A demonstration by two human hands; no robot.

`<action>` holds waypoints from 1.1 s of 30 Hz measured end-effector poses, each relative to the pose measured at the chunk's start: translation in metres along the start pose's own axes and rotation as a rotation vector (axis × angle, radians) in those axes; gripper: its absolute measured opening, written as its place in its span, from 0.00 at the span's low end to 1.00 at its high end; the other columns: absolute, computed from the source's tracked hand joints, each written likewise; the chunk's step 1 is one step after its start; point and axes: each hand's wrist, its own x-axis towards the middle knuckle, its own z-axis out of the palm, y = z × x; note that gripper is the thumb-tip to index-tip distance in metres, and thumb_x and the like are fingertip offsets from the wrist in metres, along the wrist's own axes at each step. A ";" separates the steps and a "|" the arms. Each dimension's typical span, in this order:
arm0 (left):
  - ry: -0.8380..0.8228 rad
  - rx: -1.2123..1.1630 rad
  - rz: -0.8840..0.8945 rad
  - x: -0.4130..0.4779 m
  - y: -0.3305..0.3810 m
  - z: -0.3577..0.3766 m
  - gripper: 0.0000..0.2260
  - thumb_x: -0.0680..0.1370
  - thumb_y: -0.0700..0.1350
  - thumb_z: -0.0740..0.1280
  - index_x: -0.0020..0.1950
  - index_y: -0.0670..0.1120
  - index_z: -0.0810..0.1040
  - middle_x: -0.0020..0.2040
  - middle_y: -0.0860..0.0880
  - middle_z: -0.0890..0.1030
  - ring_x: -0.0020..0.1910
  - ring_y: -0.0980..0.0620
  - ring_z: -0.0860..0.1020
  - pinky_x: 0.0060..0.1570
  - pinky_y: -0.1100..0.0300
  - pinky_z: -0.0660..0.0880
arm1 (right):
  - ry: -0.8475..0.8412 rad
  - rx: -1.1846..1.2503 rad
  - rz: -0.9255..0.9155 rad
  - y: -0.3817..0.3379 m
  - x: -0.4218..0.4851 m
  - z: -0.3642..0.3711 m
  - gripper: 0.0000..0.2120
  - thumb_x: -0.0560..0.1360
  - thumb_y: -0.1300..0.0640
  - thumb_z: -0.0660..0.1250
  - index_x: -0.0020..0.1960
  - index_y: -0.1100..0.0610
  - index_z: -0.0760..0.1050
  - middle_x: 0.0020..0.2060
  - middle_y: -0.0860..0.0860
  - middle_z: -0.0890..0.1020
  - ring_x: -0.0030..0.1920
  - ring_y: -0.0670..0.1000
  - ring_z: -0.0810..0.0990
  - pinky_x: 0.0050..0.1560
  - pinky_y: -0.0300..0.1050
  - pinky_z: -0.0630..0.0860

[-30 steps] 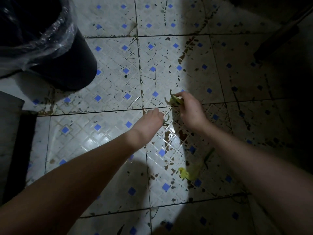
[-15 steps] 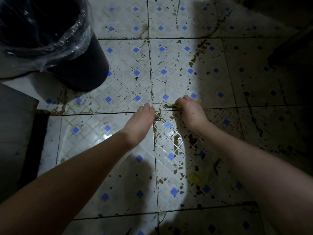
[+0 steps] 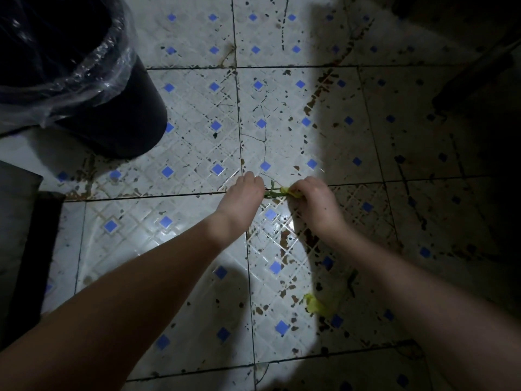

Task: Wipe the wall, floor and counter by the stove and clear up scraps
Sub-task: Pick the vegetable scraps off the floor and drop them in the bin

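Observation:
Both my hands reach down to the dirty tiled floor (image 3: 197, 153). A green vegetable stem scrap (image 3: 274, 192) stretches between them. My left hand (image 3: 242, 197) has its fingers curled at one end of the stem. My right hand (image 3: 315, 201) pinches the other end together with a yellowish leaf bit. A second yellow-green leaf scrap (image 3: 317, 306) lies on the floor below my right forearm, partly in shadow.
A black bin (image 3: 112, 108) lined with a clear plastic bag (image 3: 73, 77) stands at the upper left. A dark mat or step edge (image 3: 33, 249) runs along the left side. The floor's right part lies in deep shadow, with a dark object (image 3: 473, 77) at the upper right.
The hands came closer together on the floor; the stem now lies stretched between them, and the view has shifted so the bin sits nearer.

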 end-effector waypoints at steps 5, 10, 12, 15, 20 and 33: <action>0.005 0.019 -0.011 0.003 0.002 0.006 0.22 0.69 0.24 0.61 0.61 0.39 0.68 0.58 0.41 0.71 0.56 0.46 0.72 0.52 0.59 0.70 | 0.043 0.038 0.066 0.007 -0.005 -0.003 0.12 0.73 0.71 0.64 0.53 0.59 0.79 0.46 0.54 0.79 0.48 0.52 0.75 0.48 0.43 0.74; -0.029 0.076 0.013 0.004 0.004 0.003 0.22 0.69 0.24 0.61 0.61 0.38 0.68 0.58 0.40 0.71 0.55 0.46 0.72 0.52 0.60 0.71 | 0.062 0.078 0.077 0.006 -0.005 -0.011 0.17 0.71 0.76 0.62 0.53 0.61 0.79 0.48 0.55 0.80 0.50 0.53 0.77 0.51 0.46 0.77; -0.052 0.050 -0.012 0.005 0.002 0.000 0.23 0.69 0.24 0.63 0.62 0.37 0.68 0.59 0.39 0.71 0.56 0.46 0.72 0.53 0.59 0.71 | 0.075 0.072 0.079 0.004 -0.004 -0.014 0.18 0.70 0.77 0.61 0.54 0.61 0.79 0.48 0.56 0.80 0.50 0.54 0.76 0.51 0.46 0.76; -0.047 -0.001 -0.080 0.003 -0.008 -0.009 0.25 0.67 0.25 0.66 0.62 0.37 0.67 0.59 0.39 0.70 0.55 0.45 0.72 0.54 0.58 0.73 | 0.104 0.097 0.082 -0.001 -0.002 -0.019 0.19 0.70 0.77 0.61 0.54 0.61 0.79 0.49 0.56 0.79 0.51 0.53 0.76 0.53 0.45 0.75; 0.016 -0.005 -0.163 -0.004 -0.035 -0.029 0.23 0.69 0.24 0.64 0.62 0.37 0.67 0.60 0.38 0.69 0.59 0.42 0.71 0.57 0.54 0.72 | 0.133 0.110 0.075 -0.014 0.002 -0.030 0.15 0.74 0.72 0.62 0.55 0.59 0.78 0.51 0.54 0.79 0.53 0.52 0.76 0.55 0.47 0.75; 0.211 0.084 -0.218 -0.046 -0.081 -0.097 0.20 0.71 0.27 0.65 0.60 0.38 0.67 0.59 0.39 0.69 0.59 0.43 0.71 0.56 0.55 0.72 | 0.211 0.090 -0.077 -0.088 0.035 -0.052 0.11 0.76 0.67 0.63 0.55 0.58 0.78 0.49 0.55 0.80 0.50 0.54 0.76 0.51 0.49 0.76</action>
